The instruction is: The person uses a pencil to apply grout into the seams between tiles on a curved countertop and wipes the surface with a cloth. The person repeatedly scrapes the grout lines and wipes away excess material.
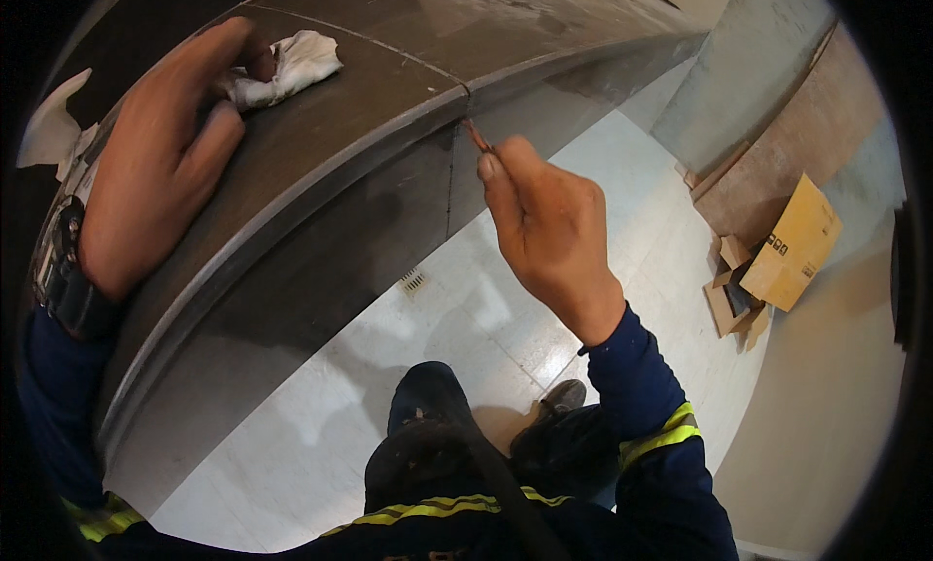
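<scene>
My right hand (pixel 559 236) pinches a thin reddish-brown stick (pixel 475 136). The tip of this stick is at the dark vertical seam (pixel 450 187) in the front face of a grey-brown tiled counter (pixel 379 187), just below its edge. Over on the left, my left hand (pixel 160 168) rests on the counter's top. Its curled fingers hold a crumpled white cloth or tissue (pixel 301 68) against the surface. A thin light joint line (pixel 360 36) crosses the top and meets the seam at the edge.
Pale tiles cover the floor (pixel 505 318), with a small drain grate (pixel 412 282) near the counter's base. At right, an opened cardboard box (pixel 734 304) and a yellow-brown carton piece (pixel 794 245) lie by leaning boards (pixel 792 138). My shoes (pixel 428 391) stand below.
</scene>
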The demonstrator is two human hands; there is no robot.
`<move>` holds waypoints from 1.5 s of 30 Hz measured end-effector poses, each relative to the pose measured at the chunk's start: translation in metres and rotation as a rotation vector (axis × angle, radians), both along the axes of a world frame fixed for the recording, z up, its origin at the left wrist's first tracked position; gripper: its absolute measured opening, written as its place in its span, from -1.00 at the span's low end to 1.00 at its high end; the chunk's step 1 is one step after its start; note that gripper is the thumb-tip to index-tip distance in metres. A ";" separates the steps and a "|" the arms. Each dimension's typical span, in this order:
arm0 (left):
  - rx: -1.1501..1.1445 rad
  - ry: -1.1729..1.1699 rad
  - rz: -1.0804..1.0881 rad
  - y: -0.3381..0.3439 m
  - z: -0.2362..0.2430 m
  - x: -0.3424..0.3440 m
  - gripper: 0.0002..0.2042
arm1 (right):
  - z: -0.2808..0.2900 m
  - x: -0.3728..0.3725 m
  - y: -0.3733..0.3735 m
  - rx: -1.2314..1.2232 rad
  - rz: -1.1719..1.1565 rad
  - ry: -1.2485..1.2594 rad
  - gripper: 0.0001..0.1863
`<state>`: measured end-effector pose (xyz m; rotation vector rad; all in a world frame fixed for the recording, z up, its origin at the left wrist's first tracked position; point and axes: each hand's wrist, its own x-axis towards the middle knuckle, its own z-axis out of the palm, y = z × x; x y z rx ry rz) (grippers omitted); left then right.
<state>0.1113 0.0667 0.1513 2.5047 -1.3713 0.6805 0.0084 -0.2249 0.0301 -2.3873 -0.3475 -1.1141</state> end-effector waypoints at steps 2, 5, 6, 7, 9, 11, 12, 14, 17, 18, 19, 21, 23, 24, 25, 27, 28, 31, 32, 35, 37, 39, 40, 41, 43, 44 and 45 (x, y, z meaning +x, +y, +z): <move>-0.026 -0.008 -0.023 0.001 -0.005 0.004 -0.43 | 0.001 0.004 -0.001 0.037 0.030 -0.013 -0.81; -0.023 0.062 -0.013 -0.003 -0.006 0.002 -0.41 | -0.005 0.003 -0.001 0.089 0.027 0.023 -0.76; -0.001 0.050 0.000 -0.002 -0.001 -0.001 -0.41 | -0.005 0.005 0.003 0.150 0.059 0.027 -0.75; 0.020 0.037 0.012 -0.002 0.004 -0.005 -0.41 | -0.005 0.005 0.008 0.211 0.090 0.032 -0.74; 0.053 0.025 0.042 -0.002 0.008 -0.007 -0.41 | -0.007 0.006 0.018 0.286 0.099 0.023 -0.74; 0.078 0.022 0.084 -0.001 0.006 -0.006 -0.42 | -0.012 0.006 0.029 0.317 0.060 -0.007 -0.76; 0.073 0.028 0.089 0.000 0.007 -0.006 -0.42 | -0.012 0.005 0.037 0.363 0.045 0.020 -0.79; 0.060 0.048 0.078 -0.003 0.006 -0.004 -0.42 | -0.013 0.000 0.050 0.453 -0.006 0.077 -0.83; -0.006 0.049 0.044 -0.005 -0.002 -0.001 -0.44 | -0.015 -0.001 0.057 0.434 -0.078 0.077 -0.85; -0.007 0.032 0.047 -0.006 -0.001 -0.003 -0.47 | -0.014 -0.002 0.056 0.416 -0.084 0.095 -0.86; -0.008 0.016 0.047 -0.009 0.000 -0.005 -0.49 | -0.011 -0.002 0.055 0.397 -0.093 0.113 -0.86; 0.033 0.040 0.069 -0.013 0.004 -0.009 -0.49 | -0.006 -0.005 0.054 0.366 -0.105 0.147 -0.87; 0.118 0.118 0.109 -0.015 0.013 -0.013 -0.43 | 0.000 -0.008 0.053 0.341 -0.113 0.181 -0.88; 0.116 0.104 0.087 -0.014 0.011 -0.012 -0.43 | -0.005 -0.008 0.054 0.333 -0.136 0.178 -0.87; 0.115 0.090 0.065 -0.010 0.008 -0.009 -0.42 | -0.014 -0.007 0.055 0.325 -0.161 0.176 -0.86; 0.115 0.064 0.051 -0.005 0.008 -0.007 -0.41 | -0.018 -0.007 0.057 0.319 -0.174 0.168 -0.84; 0.119 0.050 0.062 -0.002 0.010 -0.009 -0.41 | -0.016 -0.006 0.059 0.321 -0.162 0.161 -0.85; 0.126 0.043 0.052 0.004 0.008 -0.004 -0.41 | -0.017 -0.006 0.057 0.308 -0.172 0.159 -0.86; 0.132 0.053 0.043 0.003 0.009 -0.003 -0.42 | -0.019 -0.007 0.057 0.301 -0.181 0.162 -0.86; 0.051 0.016 -0.040 -0.002 -0.001 0.004 -0.43 | -0.041 -0.015 0.052 0.267 -0.241 0.350 -0.85; 0.010 -0.016 -0.065 -0.002 -0.001 0.004 -0.43 | -0.060 -0.014 0.052 0.305 -0.223 0.389 -0.84; 0.010 -0.011 -0.064 -0.003 0.003 0.002 -0.44 | -0.078 -0.015 0.052 0.296 -0.224 0.414 -0.83; 0.025 0.006 -0.057 -0.001 0.002 0.002 -0.44 | -0.086 -0.017 0.053 0.270 -0.228 0.420 -0.83; 0.039 0.023 -0.050 0.000 0.000 0.003 -0.44 | -0.101 -0.020 0.054 0.245 -0.233 0.427 -0.82; 0.014 -0.013 -0.066 -0.004 0.011 -0.002 -0.44 | -0.221 -0.056 0.040 0.058 -0.226 0.662 -0.80; 0.001 -0.026 -0.073 -0.002 0.000 0.005 -0.44 | -0.229 -0.085 0.047 0.161 -0.256 0.739 -0.80; -0.005 -0.068 -0.041 0.002 -0.002 0.001 -0.43 | -0.222 -0.094 0.047 0.258 -0.244 0.790 -0.79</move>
